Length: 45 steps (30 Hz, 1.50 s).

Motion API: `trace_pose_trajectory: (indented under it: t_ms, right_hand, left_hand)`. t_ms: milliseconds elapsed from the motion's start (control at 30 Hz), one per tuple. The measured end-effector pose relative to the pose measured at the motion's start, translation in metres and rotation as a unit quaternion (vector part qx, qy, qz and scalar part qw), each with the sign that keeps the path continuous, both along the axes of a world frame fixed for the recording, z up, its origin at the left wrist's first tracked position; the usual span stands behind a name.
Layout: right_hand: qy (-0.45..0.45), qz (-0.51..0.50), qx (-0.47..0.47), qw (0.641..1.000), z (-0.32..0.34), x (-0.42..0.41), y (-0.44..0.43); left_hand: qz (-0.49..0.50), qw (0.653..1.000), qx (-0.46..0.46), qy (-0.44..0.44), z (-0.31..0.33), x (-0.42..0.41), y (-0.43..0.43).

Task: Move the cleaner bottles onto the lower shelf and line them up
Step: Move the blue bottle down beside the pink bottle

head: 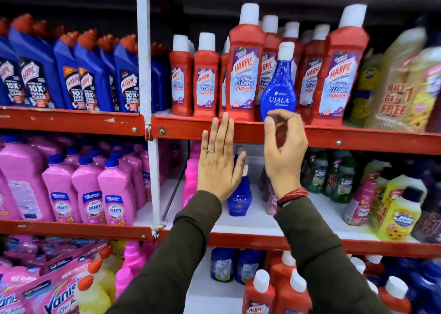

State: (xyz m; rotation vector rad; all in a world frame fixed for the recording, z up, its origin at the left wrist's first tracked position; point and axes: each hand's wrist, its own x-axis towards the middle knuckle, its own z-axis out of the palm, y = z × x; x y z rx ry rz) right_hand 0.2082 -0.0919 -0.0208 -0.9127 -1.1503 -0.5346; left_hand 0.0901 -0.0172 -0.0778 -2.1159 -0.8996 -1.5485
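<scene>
A blue Ujala bottle with a white cap stands on the upper red shelf among red Harpic bathroom cleaner bottles. My right hand is raised just below it, fingers curled and apart, fingertips near the bottle's base but holding nothing. My left hand is flat and open, fingers up against the shelf's front edge. Behind it, a second blue Ujala bottle stands on the white lower shelf, partly hidden by my left hand.
Blue Harpic bottles fill the upper left bay, pink Shakti bottles the bay below. Yellow and dark Max Kleen bottles crowd the lower shelf's right. A pink bottle stands left of the lower Ujala. A white upright post divides the bays.
</scene>
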Motion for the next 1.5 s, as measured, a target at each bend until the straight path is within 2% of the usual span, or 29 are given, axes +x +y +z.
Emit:
trace_pose_trajectory:
  t_ms: [67, 167, 300, 400, 600, 733, 1033, 1267, 1500]
  right_hand:
    - [-0.008, -0.039, -0.023, 0.999, 0.025, 0.015, -0.001]
    - [-0.007, -0.077, -0.127, 0.989, 0.049, 0.033, 0.004]
    - [-0.022, -0.022, -0.255, 0.966, 0.069, 0.053, 0.009]
    - [-0.052, 0.006, -0.291, 0.955, 0.074, 0.061, 0.011]
    - [0.002, 0.083, -0.268, 0.960, 0.074, 0.069, 0.008]
    - [0.028, 0.112, -0.216, 0.970, 0.076, 0.068, 0.005]
    - [0.045, 0.171, -0.177, 0.968, 0.076, 0.054, -0.017]
    - [0.052, 0.205, -0.197, 0.957, 0.009, 0.040, -0.040]
    - [0.090, 0.218, -0.241, 0.941, -0.089, 0.034, -0.041]
  left_hand:
    - [0.025, 1.000, 0.008, 0.012, 0.022, 0.007, 0.000]
    - [0.046, 0.999, 0.004, 0.028, 0.040, 0.017, 0.002]
    - [0.074, 0.996, -0.009, 0.050, 0.044, 0.026, 0.005]
    - [0.080, 0.995, -0.010, 0.050, 0.042, 0.027, 0.007]
    - [0.086, 0.995, -0.005, 0.043, 0.040, 0.029, 0.009]
    - [0.088, 0.995, -0.004, 0.040, 0.039, 0.030, 0.010]
    - [0.075, 0.996, 0.000, 0.049, 0.039, 0.026, 0.008]
    - [0.052, 0.998, 0.017, 0.035, -0.024, 0.013, -0.002]
    - [0.047, 0.990, -0.098, 0.087, -0.111, 0.012, -0.011]
